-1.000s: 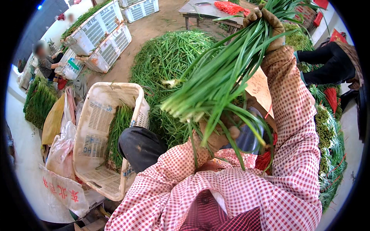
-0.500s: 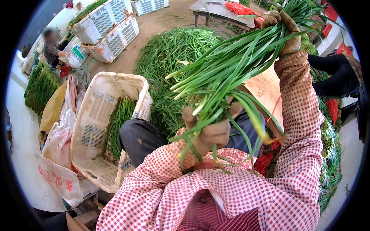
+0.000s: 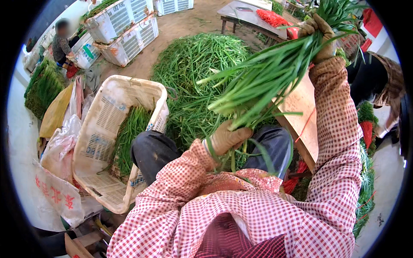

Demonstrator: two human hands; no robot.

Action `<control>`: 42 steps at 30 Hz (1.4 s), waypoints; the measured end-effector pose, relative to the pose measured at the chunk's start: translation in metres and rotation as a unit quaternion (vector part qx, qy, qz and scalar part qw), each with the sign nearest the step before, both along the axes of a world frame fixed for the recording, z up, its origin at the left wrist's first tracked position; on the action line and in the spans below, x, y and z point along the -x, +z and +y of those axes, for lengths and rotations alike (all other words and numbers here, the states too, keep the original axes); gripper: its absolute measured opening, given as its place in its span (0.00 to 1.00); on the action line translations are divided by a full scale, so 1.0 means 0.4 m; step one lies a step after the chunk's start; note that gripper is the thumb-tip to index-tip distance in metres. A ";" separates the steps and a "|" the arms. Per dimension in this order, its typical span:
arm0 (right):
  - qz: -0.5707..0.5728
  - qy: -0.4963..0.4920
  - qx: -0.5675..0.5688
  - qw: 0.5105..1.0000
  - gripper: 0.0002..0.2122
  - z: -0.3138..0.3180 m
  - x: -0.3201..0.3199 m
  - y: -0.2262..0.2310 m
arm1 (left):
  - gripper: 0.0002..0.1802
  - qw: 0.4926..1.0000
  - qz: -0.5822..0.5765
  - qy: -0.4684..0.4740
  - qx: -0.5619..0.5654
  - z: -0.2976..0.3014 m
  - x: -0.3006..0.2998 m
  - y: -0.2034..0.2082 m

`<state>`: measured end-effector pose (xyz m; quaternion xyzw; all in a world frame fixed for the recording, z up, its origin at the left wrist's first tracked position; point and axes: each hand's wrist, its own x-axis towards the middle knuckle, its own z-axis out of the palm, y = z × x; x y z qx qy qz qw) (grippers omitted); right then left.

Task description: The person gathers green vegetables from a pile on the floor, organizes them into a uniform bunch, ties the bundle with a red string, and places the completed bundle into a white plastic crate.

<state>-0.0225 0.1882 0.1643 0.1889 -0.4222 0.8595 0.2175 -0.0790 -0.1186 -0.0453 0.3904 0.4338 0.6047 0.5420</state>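
My right hand (image 3: 319,36), in a soiled tan glove, is closed around the leafy end of a bunch of garlic chives (image 3: 269,75), raised at the upper right. The long flat leaves slant down to the left, their pale stem ends toward my lap. Just below those ends is my left hand (image 3: 230,137), also gloved, its thumb out and its other fingers curled and partly hidden. Loose blades (image 3: 232,161) hang and drop beneath it, blurred. What the left fingers hold is hidden. Beyond my knees lies a big heap of chives (image 3: 200,56).
A cream plastic crate (image 3: 97,142) with some chives stands left of my knee. A wooden board (image 3: 303,116) is by my right knee. Farther off are a low table (image 3: 245,15) with red ties (image 3: 271,18), stacked white crates (image 3: 124,38), and a seated person (image 3: 61,43). Another person sits at right.
My left hand has come up slightly, turned and closed more below the stem ends. Loose leaves that lay over it have dropped lower. The bunch has shifted slightly, still in my right hand.
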 end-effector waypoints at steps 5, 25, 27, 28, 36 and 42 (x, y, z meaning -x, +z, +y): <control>-0.080 -0.109 -0.050 0.990 0.06 0.069 -0.011 -0.045 | 0.34 0.998 0.030 0.050 0.001 0.001 0.003 -0.055; -0.045 0.005 -0.110 0.993 0.12 -0.062 -0.035 -0.033 | 0.41 0.967 0.107 0.133 -0.191 0.036 0.121 -0.021; -0.044 -0.012 -0.084 0.995 0.11 -0.076 -0.030 -0.031 | 0.33 0.971 0.112 0.090 -0.192 0.061 0.117 -0.022; -0.045 -0.026 -0.087 0.995 0.11 -0.077 -0.024 -0.021 | 0.24 0.962 0.201 0.083 -0.166 0.066 0.117 -0.041; -0.102 -0.282 -0.081 0.950 0.10 -0.052 -0.024 0.120 | 0.15 0.935 0.210 0.207 0.195 0.007 0.129 -0.382; -0.106 -0.423 -0.048 0.899 0.07 -0.055 0.020 0.173 | 0.52 0.967 -0.061 0.210 -0.130 0.065 0.124 -0.190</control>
